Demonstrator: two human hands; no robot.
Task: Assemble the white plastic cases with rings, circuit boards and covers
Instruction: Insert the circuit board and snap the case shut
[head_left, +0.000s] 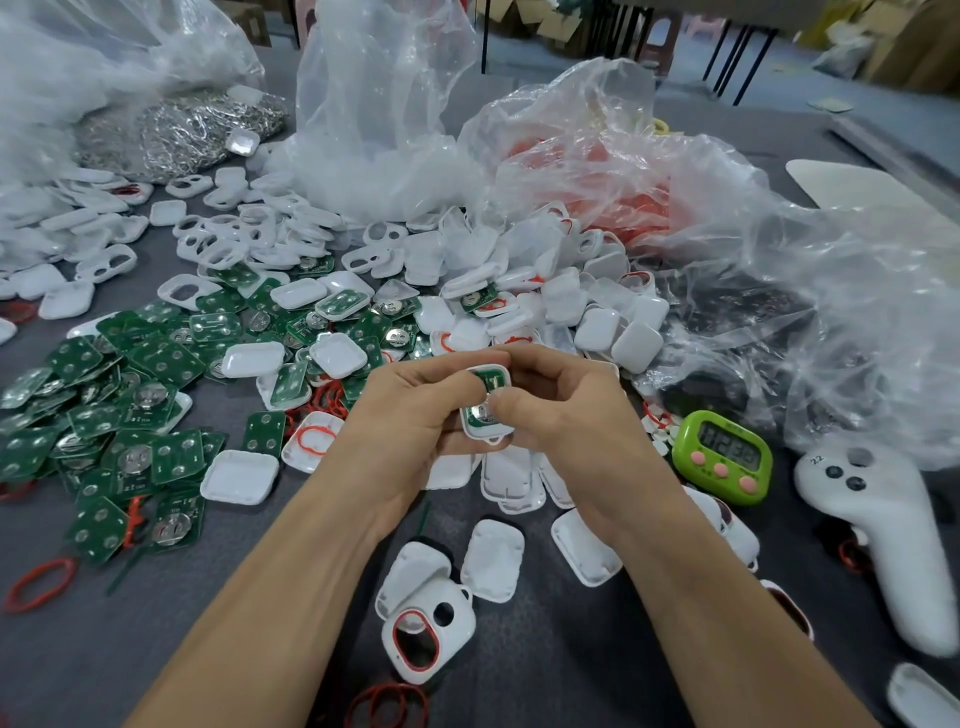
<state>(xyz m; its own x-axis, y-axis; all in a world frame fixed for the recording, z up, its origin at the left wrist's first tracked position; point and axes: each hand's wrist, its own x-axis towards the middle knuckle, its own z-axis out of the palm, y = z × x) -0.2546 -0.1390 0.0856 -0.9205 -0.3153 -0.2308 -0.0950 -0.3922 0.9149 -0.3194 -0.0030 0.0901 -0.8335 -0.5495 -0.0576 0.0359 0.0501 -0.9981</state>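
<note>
Both hands meet over the middle of the grey table around one white plastic case (487, 410) that has a green circuit board seated in it. My left hand (415, 415) grips the case from the left and below. My right hand (566, 410) pinches it from the right, thumb pressed on the board. Green circuit boards (119, 415) lie heaped at the left. White covers and cases (566, 306) pile up behind the hands. Red rings (41, 582) lie loose on the table. A white case with a red ring fitted (428, 636) lies near the front, between my forearms.
Clear plastic bags (649, 182) with parts stand at the back and right. A green timer (722, 457) and a white handheld controller (878, 540) lie at the right. A pile of small metal parts (176, 130) sits at the back left. Several finished white cases (493, 558) lie under my hands.
</note>
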